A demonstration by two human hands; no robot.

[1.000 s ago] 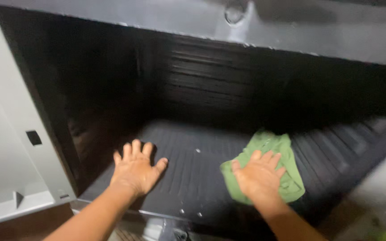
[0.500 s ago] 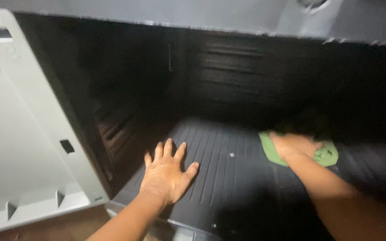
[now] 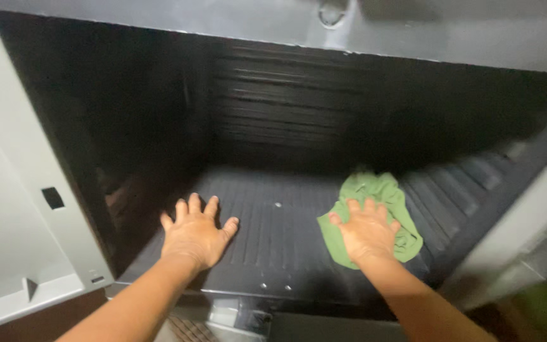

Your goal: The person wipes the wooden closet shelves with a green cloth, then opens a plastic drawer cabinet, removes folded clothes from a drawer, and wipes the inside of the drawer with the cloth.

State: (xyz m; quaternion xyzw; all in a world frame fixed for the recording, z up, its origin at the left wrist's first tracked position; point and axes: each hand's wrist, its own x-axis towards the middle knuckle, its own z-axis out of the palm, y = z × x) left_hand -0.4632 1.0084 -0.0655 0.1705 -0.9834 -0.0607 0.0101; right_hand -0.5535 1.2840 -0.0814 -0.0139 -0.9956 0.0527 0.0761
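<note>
A dark, ribbed compartment floor (image 3: pixel 280 228) lies below me inside a black-walled cavity. My left hand (image 3: pixel 194 233) rests flat on that floor near its front left, fingers spread, holding nothing. My right hand (image 3: pixel 365 229) presses palm-down on a crumpled green cloth (image 3: pixel 381 193) at the front right of the floor. The cloth spreads out beyond my fingers toward the back and right.
A light grey panel or door (image 3: pixel 14 209) stands open at the left. A grey top edge (image 3: pixel 413 31) runs above the cavity. The back wall (image 3: pixel 273 107) has horizontal ribs. A pale grey side piece (image 3: pixel 527 228) borders the right.
My right hand and the green cloth have come back toward the front of the floor from farther back right. The view shifted right. My left hand stays planted.
</note>
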